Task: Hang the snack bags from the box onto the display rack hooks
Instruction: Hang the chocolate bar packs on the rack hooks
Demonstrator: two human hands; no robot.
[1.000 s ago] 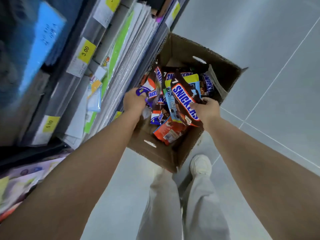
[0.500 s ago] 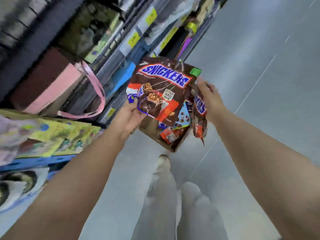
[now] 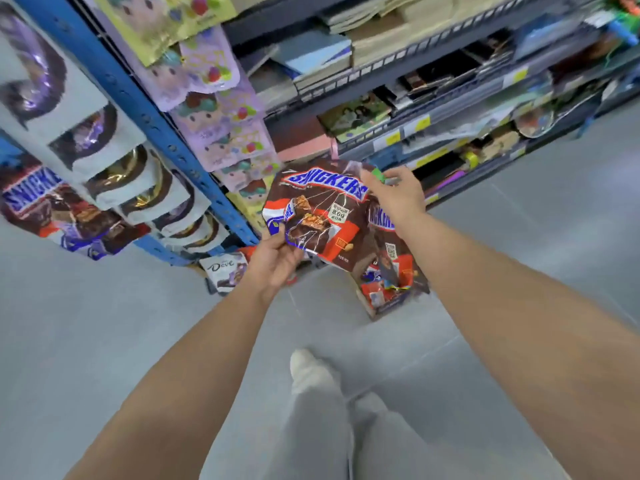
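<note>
Two bare hands up in front of the display rack [image 3: 145, 116]. Left hand [image 3: 273, 261] has its grip closed on the lower left corner of one Snickers bag [image 3: 318, 216], held face-up in the air between both hands. Right hand [image 3: 394, 199] is at the bag's top right corner, fingers curled; a second Snickers bag [image 3: 384, 237] hangs under the right wrist, exact grip on either cannot be told. Box [image 3: 384, 299] sits on the floor [image 3: 104, 341] below the right forearm, more bags inside, count unclear. On the rack: one Snickers bag already hanging [image 3: 41, 206] at far left, a column of about six white-and-dark pouches [image 3: 138, 178], a column of purple cartoon pouches [image 3: 221, 133]. One Dove bag [image 3: 225, 271] on the floor at the rack's foot.
</note>
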